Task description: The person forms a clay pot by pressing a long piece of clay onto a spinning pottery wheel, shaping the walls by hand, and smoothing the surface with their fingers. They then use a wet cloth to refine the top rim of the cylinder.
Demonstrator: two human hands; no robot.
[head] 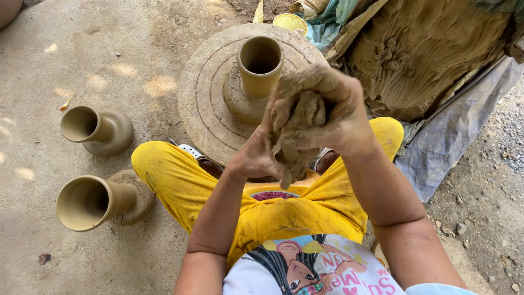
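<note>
Both my hands knead a lump of wet brown clay (pixel 299 123) above my lap. My left hand (pixel 255 157) cups the lump from below, fingers wrapped on it. My right hand (pixel 333 104) presses down on its top and grips it. Just beyond the hands a round potter's wheel (pixel 199 93) carries an upright clay vase (pixel 256 71) with a wide open mouth. My legs in yellow trousers (pixel 169 175) straddle the wheel's near edge.
Two finished clay vases stand on the ground at my left, one (pixel 97 130) farther and one (pixel 98 200) nearer. A big heap of raw clay (pixel 426 49) lies on a grey sheet (pixel 453 142) at the right. A small yellow bowl (pixel 290 22) sits behind the wheel.
</note>
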